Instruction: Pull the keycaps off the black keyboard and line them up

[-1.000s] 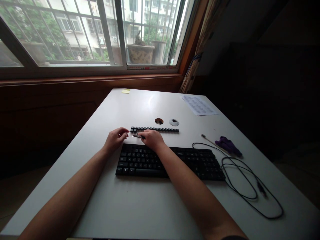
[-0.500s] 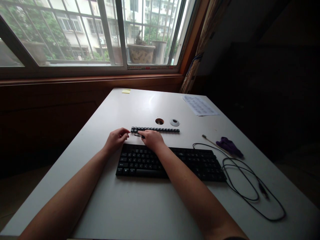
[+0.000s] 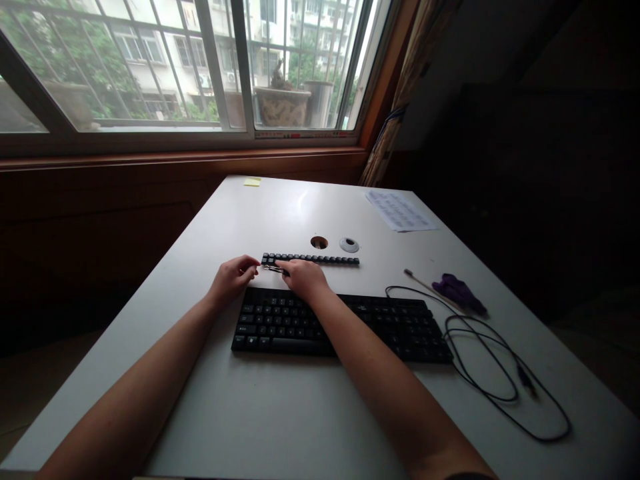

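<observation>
My right hand (image 3: 301,274) is closed around what looks like a keycap puller (image 3: 271,269), its thin metal wire end pointing left and its handle mostly hidden by my fingers. My left hand (image 3: 235,275) is held beside that wire end, thumb and forefinger curled together; whatever lies between them is too small to make out. Just beyond both hands, loose black keycaps (image 3: 330,260) are lined up in rows. Nearer to me lies a black keyboard (image 3: 295,327), partly covered by my right forearm. The upper part of the keyboard shows no keycaps.
A keyboard cable (image 3: 500,398) loops over the right of the white table (image 3: 240,413). A thin brush (image 3: 425,285) and a purple cloth (image 3: 457,292) lie nearby. Farther back are a cable hole (image 3: 319,243), its round cover (image 3: 349,245), paper sheets (image 3: 403,212) and a yellow note (image 3: 253,182).
Both hands stay nearly in place. The wire end of the keycap puller has shifted very slightly between my hands.
</observation>
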A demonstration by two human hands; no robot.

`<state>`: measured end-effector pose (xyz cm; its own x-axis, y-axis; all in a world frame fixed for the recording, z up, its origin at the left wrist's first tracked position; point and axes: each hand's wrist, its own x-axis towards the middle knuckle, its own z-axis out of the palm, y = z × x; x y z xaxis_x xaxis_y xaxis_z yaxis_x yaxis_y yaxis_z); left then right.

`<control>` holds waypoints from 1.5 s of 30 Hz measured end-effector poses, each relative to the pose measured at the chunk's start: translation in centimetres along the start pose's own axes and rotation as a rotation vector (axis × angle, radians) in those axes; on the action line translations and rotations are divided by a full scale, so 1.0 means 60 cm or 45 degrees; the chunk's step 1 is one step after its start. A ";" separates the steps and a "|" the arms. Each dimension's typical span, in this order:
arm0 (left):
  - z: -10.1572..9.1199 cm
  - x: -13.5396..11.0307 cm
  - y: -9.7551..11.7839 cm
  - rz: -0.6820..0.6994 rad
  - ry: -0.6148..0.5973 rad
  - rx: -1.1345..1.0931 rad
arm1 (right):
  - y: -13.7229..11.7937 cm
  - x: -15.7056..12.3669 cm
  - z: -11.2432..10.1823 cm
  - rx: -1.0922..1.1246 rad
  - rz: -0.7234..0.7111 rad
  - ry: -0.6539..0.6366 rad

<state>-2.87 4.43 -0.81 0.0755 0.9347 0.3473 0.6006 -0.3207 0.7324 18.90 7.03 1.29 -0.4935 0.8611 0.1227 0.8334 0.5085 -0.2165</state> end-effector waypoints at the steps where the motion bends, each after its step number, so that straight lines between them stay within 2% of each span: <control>1: 0.000 0.000 0.000 0.002 -0.002 0.000 | 0.000 0.000 0.000 0.003 0.003 -0.004; 33: 0.000 0.000 -0.003 0.013 -0.005 -0.006 | 0.000 -0.001 -0.003 0.027 0.038 -0.008; 36: -0.001 0.000 -0.004 0.025 -0.004 -0.007 | 0.001 -0.002 -0.003 0.072 0.045 0.032; 42: 0.001 0.000 -0.011 0.026 -0.006 -0.016 | 0.011 0.002 0.006 0.254 0.066 0.224; 45: 0.001 0.000 -0.013 0.020 -0.007 -0.016 | 0.017 0.006 0.011 0.308 0.073 0.252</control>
<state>-3.28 4.70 -1.43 0.0894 0.9304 0.3554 0.5893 -0.3371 0.7342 19.42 7.84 0.46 -0.3695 0.8845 0.2849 0.7633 0.4637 -0.4498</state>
